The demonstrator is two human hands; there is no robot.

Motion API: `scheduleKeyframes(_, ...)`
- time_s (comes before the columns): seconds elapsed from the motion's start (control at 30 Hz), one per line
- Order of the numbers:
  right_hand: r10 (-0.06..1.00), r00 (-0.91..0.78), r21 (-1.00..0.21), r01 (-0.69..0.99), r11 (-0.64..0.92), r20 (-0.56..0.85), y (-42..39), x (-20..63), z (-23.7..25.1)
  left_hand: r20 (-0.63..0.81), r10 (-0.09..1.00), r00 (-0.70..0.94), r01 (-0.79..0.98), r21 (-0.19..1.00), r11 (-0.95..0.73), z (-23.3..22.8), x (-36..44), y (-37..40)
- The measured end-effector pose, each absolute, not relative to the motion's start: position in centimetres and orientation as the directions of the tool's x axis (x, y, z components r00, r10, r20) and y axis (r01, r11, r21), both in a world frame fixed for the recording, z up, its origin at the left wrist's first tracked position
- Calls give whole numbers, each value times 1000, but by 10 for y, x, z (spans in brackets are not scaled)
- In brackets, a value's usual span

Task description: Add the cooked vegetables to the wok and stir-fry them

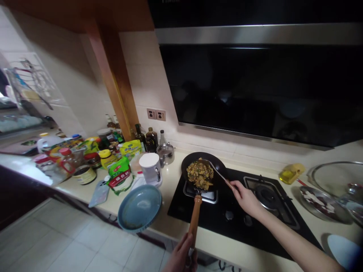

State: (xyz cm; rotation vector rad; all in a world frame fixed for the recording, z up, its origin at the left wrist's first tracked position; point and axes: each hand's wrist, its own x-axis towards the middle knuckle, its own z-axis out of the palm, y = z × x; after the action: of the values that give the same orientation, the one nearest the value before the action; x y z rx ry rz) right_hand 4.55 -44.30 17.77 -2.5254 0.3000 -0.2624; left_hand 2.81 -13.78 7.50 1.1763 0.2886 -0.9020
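Pan [217, 161] on black hob [221, 202]; cream counter [173, 175] (crowded leftward), tiled floor [65, 230].

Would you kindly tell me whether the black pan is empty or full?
Partly full: mixed food lies in the black pan, with bare wall beside it.

left hand [183, 252] curled in a grip, right hand [241, 194] closed farther forward, bare right forearm [286, 232] slanting
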Motion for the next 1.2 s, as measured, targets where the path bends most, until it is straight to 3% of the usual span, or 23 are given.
scheduleKeyframes(0.17, -141, 984, -240, -112, -964, 107, -458, 97, 165, -587, -406, 700, 686, 711, 156, 69, 28, -135)
scheduleKeyframes(0.23, -90, 993, -178, -74, -981, 82, -473, 93, 163, -588, -400, 702, 689, 704, 173, 71, 25, -137)
scheduleKeyframes(0.4, 12, 994, -240, 39, -970, 110, -510, 61, 200, -592, -458, 663, 714, 684, 150, 84, 21, -145)
scheduleKeyframes(0.6, 191, 974, -228, 214, -950, 118, -501, 78, 234, -738, -338, 584, 811, 515, 276, 101, 21, -147)
scheduleKeyframes(0.7, 234, 969, -166, 245, -955, 78, -497, 92, 228, -737, -323, 594, 802, 510, 312, 103, 20, -148)
scheduleKeyframes(0.83, 163, 985, -208, 172, -963, 62, -509, 74, 237, -715, -351, 605, 795, 527, 299, 103, 20, -149)
scheduleKeyframes(0.97, -18, 999, -369, -5, -929, 30, -515, 28, 266, -755, -318, 574, 815, 485, 318, 98, 21, -148)
scheduleKeyframes(1.1, -154, 982, -468, -187, -864, -108, -500, 3, 265, -663, -394, 637, 764, 613, 203, 88, 21, -146)
scheduleKeyframes(1.2, -228, 972, -512, -220, -830, -48, -490, 7, 246, -656, -415, 630, 763, 623, 172, 82, 21, -144)
